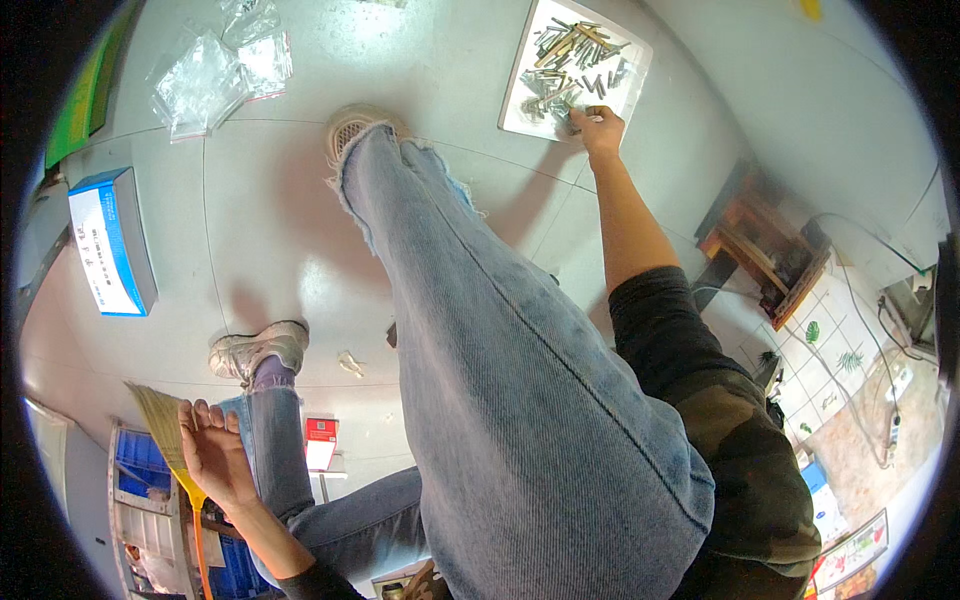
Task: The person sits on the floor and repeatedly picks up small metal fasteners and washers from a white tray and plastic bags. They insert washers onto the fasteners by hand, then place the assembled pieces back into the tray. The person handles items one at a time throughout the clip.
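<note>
At the far right of centre, a shallow white tray (514, 112) lies on the floor. Short, slim metal rods (578, 52), some silvery and some brass-coloured, are heaped loosely inside it. My right hand (598, 130) reaches down to the tray's near edge, its thumb and fingers drawn together among the nearest rods. What sits between those fingertips is too small to make out. Low on the left, my left hand (215, 455) is raised with its palm showing, fingers apart and slightly curled, holding nothing. It is nearest to the broom (160, 415) and my lower leg.
Clear plastic bags (205, 85) lie at the far left, above a blue-and-white box (110, 243). My jean-covered leg (520, 380) crosses the middle. A small red-and-white box (320, 442) sits near my other leg. At the right are a wooden stand (760, 250) and cables.
</note>
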Tool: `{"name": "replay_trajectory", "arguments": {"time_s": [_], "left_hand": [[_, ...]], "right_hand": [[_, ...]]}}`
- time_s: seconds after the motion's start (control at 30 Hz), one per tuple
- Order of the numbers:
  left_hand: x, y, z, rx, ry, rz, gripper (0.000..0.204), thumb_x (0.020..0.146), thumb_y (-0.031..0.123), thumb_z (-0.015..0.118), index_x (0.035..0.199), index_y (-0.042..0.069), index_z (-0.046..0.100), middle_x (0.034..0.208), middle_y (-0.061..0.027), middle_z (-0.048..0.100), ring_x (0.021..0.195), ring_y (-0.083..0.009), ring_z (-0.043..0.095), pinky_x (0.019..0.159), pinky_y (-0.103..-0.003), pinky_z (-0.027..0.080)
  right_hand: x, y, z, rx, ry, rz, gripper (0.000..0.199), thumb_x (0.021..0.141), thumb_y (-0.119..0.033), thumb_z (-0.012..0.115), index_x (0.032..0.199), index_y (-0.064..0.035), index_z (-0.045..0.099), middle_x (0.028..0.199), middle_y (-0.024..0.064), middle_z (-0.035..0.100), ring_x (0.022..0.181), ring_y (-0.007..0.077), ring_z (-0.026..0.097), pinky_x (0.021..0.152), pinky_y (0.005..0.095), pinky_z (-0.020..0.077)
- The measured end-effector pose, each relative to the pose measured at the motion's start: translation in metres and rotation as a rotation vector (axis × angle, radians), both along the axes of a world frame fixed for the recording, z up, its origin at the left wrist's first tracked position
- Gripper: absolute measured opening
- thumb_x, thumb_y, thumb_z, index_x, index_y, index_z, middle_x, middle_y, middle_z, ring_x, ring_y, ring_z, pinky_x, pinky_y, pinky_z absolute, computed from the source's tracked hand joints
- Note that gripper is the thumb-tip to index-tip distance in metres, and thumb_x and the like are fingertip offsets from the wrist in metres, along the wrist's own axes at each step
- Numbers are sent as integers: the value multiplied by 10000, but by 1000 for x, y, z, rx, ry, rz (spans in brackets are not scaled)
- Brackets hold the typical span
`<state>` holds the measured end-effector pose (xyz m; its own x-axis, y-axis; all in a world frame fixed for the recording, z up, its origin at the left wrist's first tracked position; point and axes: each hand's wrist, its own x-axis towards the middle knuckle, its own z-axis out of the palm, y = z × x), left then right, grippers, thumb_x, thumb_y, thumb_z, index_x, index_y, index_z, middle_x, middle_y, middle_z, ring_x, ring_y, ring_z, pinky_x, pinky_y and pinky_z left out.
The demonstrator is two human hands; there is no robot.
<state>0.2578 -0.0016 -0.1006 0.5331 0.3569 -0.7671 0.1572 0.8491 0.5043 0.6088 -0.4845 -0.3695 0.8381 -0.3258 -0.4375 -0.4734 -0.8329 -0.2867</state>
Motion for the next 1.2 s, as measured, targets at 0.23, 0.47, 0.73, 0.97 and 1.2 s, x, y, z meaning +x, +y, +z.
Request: {"name": "replay_trajectory", "arguments": {"time_s": [0.23,0.47,0.73,0.97,1.2], "left_hand": [[-3,-1,-5,-4,71,24,344,866,185,467,1174,34,431,1044,-83,493,903,-178,476,843,-358,399],[22,-18,-14,94,269,-39,379,842,208,519,1165,25,447,1017,-80,534,901,-171,512,815,-332,429],[203,-47,-93,485,-25,-562,419,855,285,515,1147,-15,501,1038,-117,573,996,-181,518,885,-286,378],[260,-54,-99,447,-114,-524,291,788,190,620,992,-15,584,871,-47,600,813,-112,555,753,-249,443],[263,-56,-101,336,-98,-418,271,796,200,611,968,-9,590,854,-42,596,799,-116,560,725,-264,465]], "right_hand": [[-1,12,53,731,-2,-457,193,761,-129,631,861,-34,495,834,55,553,737,148,516,710,299,452],[-7,91,117,1196,184,-403,195,804,-130,582,926,-53,452,940,55,535,849,155,535,717,317,483],[-10,248,160,1442,394,-65,170,800,-77,589,935,-67,487,857,44,598,775,121,571,663,311,495],[-10,294,164,1394,341,89,273,798,-68,595,1040,-15,481,882,49,594,814,103,556,721,234,446],[3,294,161,1382,447,14,285,803,-74,587,1065,16,519,897,63,594,824,94,538,705,225,432]]}}
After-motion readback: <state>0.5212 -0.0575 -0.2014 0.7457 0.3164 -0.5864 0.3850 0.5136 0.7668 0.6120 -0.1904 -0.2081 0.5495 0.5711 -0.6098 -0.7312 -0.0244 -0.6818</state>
